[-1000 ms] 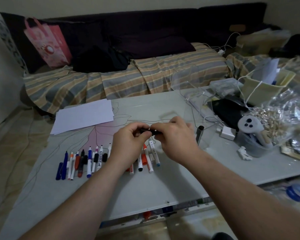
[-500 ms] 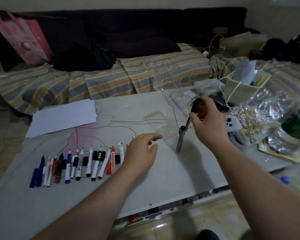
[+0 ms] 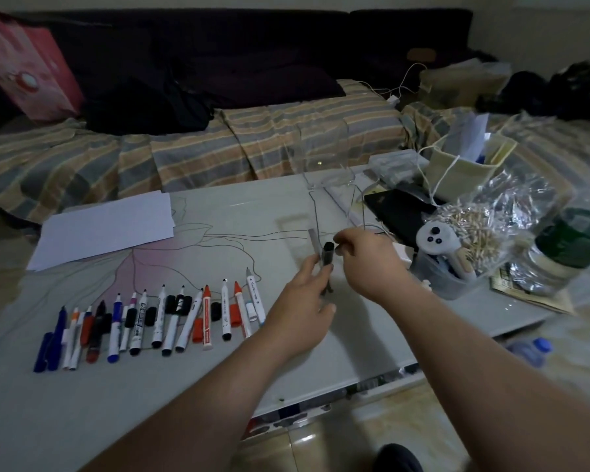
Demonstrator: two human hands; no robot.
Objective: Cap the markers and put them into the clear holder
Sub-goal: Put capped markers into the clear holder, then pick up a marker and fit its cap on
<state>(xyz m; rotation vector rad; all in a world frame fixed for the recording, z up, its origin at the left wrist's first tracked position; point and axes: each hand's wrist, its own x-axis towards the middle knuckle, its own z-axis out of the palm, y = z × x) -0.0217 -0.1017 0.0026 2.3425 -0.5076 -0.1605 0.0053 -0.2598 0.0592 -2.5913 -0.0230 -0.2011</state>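
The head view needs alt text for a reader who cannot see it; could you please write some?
Two hands meet over a pale table: the right hand pinches the top of a black marker standing in the clear holder, and the left hand touches it lower down. A row of uncapped markers and loose caps lies to the left, near a white sheet of paper.

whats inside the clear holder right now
Inside the clear holder stand two dark markers: a grey one and a black marker that the right hand pinches at the top. The left hand covers their lower ends.
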